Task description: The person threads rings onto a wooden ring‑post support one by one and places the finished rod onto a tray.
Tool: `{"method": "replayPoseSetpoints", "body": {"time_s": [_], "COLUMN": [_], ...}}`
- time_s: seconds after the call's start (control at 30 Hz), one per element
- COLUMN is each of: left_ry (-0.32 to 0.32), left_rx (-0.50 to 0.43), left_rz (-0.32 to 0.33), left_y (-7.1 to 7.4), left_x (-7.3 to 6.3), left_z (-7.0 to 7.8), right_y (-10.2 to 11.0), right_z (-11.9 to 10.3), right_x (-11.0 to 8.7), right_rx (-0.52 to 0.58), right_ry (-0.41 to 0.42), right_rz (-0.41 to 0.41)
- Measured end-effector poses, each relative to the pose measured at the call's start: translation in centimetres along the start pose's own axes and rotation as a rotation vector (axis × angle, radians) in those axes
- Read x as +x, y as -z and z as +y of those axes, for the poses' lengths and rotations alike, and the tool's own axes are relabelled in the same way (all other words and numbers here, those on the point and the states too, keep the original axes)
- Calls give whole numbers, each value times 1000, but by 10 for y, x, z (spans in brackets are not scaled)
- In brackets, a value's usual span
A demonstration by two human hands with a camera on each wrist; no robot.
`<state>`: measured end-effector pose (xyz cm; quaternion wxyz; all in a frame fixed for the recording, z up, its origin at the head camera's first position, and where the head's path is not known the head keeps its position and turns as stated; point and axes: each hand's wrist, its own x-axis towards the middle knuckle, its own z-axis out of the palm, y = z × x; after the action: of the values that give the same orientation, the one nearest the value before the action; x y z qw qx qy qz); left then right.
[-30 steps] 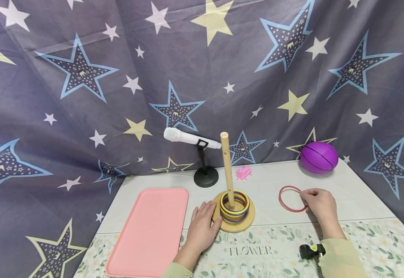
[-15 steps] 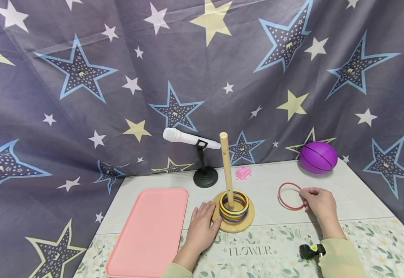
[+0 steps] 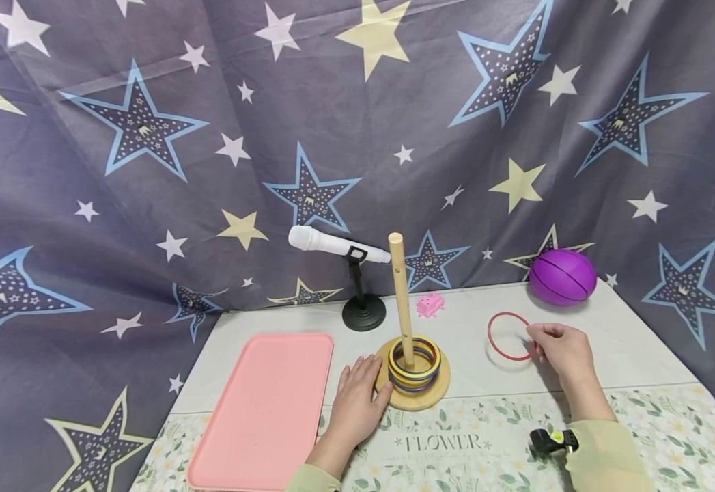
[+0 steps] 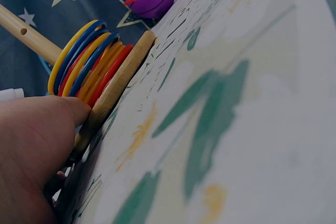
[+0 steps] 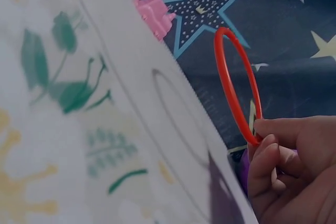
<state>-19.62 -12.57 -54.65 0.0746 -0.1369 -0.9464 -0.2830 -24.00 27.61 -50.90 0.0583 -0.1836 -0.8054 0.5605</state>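
Note:
A red ring (image 3: pixel 500 350) is pinched at its edge between the thumb and fingers of my right hand (image 3: pixel 561 350). In the right wrist view the ring (image 5: pixel 229 85) is raised off the table and casts a shadow on it. My left hand (image 3: pixel 358 400) rests at the left edge of the round wooden base (image 3: pixel 415 403), fingers stretched forward. From that base rises a wooden post (image 3: pixel 401 301). Several yellow, blue and red rings (image 4: pixel 86 64) are stacked around the foot of the post, the left thumb close beside them.
A pink tray (image 3: pixel 261 410) lies at the left. Behind the post stand a white microphone (image 3: pixel 339 244) on a black stand (image 3: pixel 364 313) and a small pink toy (image 3: pixel 431 305). A purple ball (image 3: pixel 563 277) sits at the back right, by the star-patterned curtain (image 3: pixel 332 102).
My right hand has lifted the red ring off the table, moving it slightly up and away. The left hand and the post have stayed in place.

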Motion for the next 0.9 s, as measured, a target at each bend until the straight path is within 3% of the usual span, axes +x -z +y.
{"method": "replayPoseSetpoints", "body": {"time_s": [0.5,0.9], "left_ry": [8,23], "left_rx": [3,6], "left_rz": [-2,-14], "left_y": [0,1], "left_x": [0,1], "left_z": [1,1], "right_y": [-2,-2], "right_z": [-34,-60], "right_x": [-14,-19], "right_rx": [132,248], "right_ry": [108,165], "right_rz": [30,-19]}}
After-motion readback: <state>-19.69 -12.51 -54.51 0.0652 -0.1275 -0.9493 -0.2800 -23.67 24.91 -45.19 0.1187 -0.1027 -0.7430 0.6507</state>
